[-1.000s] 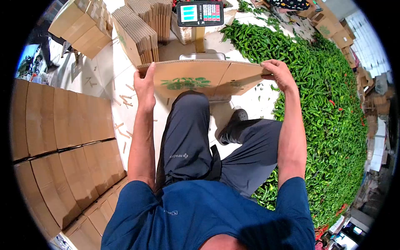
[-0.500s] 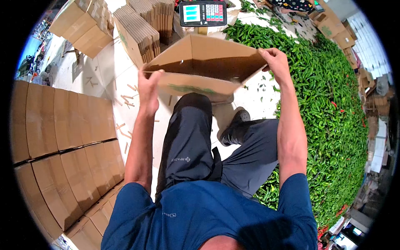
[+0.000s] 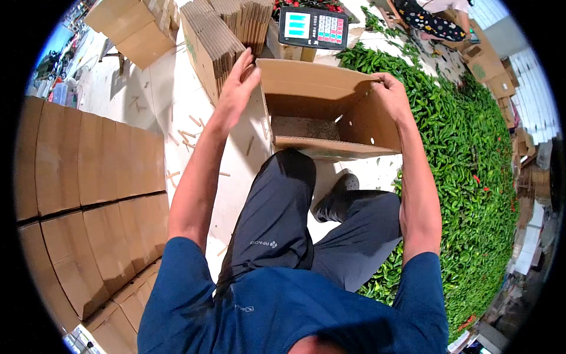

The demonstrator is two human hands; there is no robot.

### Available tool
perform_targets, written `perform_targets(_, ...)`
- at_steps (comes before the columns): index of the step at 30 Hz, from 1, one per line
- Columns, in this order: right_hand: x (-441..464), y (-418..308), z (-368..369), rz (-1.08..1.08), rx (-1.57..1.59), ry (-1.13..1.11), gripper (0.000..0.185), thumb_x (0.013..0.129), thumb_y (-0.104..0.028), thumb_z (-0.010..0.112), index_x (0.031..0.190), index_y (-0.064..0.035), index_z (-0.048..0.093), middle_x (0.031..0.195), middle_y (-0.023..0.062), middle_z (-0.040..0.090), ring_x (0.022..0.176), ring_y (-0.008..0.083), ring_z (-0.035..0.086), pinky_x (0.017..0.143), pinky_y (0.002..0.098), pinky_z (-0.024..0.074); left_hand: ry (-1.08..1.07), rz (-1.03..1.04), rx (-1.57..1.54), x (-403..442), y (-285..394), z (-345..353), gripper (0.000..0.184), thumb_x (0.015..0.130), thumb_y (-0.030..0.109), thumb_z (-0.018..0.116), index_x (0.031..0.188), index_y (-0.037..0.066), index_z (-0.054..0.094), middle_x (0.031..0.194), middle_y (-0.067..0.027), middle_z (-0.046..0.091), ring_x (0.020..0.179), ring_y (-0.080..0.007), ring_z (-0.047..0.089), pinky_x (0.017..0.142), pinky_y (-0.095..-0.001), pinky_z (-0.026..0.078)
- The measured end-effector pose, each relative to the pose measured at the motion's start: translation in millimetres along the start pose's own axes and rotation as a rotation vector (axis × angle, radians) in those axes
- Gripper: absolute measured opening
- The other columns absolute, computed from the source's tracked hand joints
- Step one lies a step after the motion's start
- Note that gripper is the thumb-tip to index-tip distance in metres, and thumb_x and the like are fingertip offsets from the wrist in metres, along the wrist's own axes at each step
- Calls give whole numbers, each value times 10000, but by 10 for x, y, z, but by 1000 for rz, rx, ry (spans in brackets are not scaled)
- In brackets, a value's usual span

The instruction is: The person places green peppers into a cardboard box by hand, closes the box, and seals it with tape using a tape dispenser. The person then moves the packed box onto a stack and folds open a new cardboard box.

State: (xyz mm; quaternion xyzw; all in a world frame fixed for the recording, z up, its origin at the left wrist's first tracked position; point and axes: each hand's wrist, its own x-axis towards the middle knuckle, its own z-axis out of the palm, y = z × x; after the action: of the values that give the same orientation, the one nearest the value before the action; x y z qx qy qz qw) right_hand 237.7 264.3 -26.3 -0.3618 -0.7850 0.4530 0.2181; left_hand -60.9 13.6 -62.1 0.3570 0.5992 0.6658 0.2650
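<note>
An open cardboard box (image 3: 318, 76) stands upright just past my knees, its top facing me. Inside, its bottom shows, and light comes through small holes in the walls. My right hand (image 3: 391, 99) pinches the top edge at the far right corner. At the other side, my left hand (image 3: 239, 91) has its fingers stretched out next to the far left corner; whether it touches the cardboard I cannot tell. Behind that hand leans a stack of flattened cardboard boxes (image 3: 207, 44).
A large heap of green chili peppers (image 3: 466, 194) spreads along the right. Closed cartons (image 3: 100, 159) are stacked at left. A digital scale display (image 3: 312, 27) stands beyond the box. Brown strips (image 3: 187, 134) litter the floor. A person in patterned clothing (image 3: 427, 20) is at the top right.
The box has opened from a skewed, narrow shape into a squared rectangle and tipped so its inside shows. My left hand has let go of its edge and straightened its fingers.
</note>
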Motion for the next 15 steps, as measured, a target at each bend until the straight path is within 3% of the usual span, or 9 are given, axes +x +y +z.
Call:
perform_targets(4,45,42,-12,15,5,11,267,908,-95,624,1148,6,684,969,53,702,875,131,616,836,284,494,-187,-151,-449,258,-76,-20,399,1070,223,536,1422,35,533,1332,-102,637,1217,-201,593,1087,-344,441)
perform_targets(7,18,-38,4,59,-2,26,265,911,-92,614,1151,-5,686,978,51,704,879,128,613,840,284,493,-130,-164,-627,239,-199,14,291,1064,191,550,1297,38,631,1259,-85,674,1163,-146,612,1025,-313,485)
perform_targets(10,-16,-109,39,90,-7,37,269,912,-90,609,1157,-14,688,993,49,707,883,126,612,841,283,494,-11,-155,-655,226,-197,91,265,1051,190,580,1247,23,642,1133,-58,703,1041,-137,648,937,-296,524)
perform_targets(13,16,-64,41,87,-15,36,280,911,-104,608,1164,-12,686,1009,48,706,879,125,610,842,282,493,285,-43,-406,355,-310,179,208,1043,193,596,1146,25,663,975,-22,700,897,-130,652,851,-284,536)
perform_targets(14,18,-41,38,90,-3,34,280,910,-107,608,1163,-12,686,1007,43,704,876,120,607,837,279,491,451,19,-151,373,-338,230,164,1044,187,590,1061,31,637,859,-24,663,758,-124,623,699,-285,540)
perform_targets(15,24,-30,34,92,10,32,281,910,-109,608,1162,-13,686,1004,39,703,872,115,605,832,275,490,543,-7,-166,391,-325,235,152,1042,178,589,1049,31,625,845,-36,657,732,-123,613,653,-287,531)
